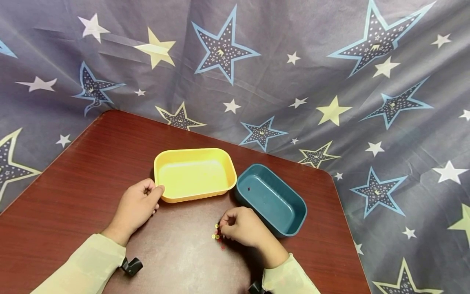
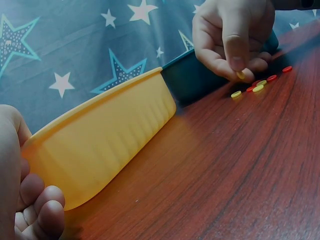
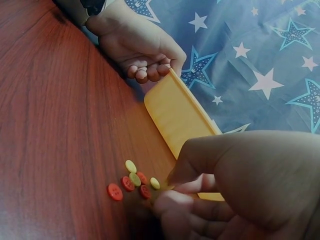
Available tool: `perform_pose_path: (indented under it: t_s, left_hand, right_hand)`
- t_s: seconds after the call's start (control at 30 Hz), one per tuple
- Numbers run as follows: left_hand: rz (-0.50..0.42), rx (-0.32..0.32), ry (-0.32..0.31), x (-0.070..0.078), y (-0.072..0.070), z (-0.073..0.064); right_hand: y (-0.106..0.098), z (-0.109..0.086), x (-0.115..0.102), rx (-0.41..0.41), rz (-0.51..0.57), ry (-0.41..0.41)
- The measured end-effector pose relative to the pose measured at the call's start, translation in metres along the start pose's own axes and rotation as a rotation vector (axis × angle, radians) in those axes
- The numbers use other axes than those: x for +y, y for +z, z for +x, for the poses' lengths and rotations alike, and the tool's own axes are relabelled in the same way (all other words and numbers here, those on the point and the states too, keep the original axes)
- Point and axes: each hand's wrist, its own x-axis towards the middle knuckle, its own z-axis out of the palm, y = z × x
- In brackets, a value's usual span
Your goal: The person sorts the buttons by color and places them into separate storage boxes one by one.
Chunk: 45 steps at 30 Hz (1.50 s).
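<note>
Right fingers (image 2: pixel 215 65) pinch 1 yellow button (image 2: pixel 240 75), left fingers (image 2: pixel 50 217) grip the tub (image 1: pixel 194 175). Snug pinch works best imo.

No words, labels, brands or numbers can be read. The far backdrop cloth (image 1: pixel 279 92) bears only printed stars (image 1: pixel 156 49), some with small crowns (image 1: pixel 220 52).

yellow bin (image 1: pixel 194 173), teal bin (image 1: pixel 279 204); red and yellow buttons (image 3: pixel 134 180); reddish-brown wood-grain table (image 1: pixel 92 163); greyish, star-patterned curtain (image 1: pixel 273 92).
</note>
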Motion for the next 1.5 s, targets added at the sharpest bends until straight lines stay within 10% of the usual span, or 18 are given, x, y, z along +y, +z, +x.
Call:
perform_pose_path:
  t_s: [1.5]
  left_hand:
    - [-0.008,-0.005,0.006,-0.001,-0.002,-0.001]
  right_hand:
    - [-0.082,0.05,-0.036,0.006,0.294,0.098]
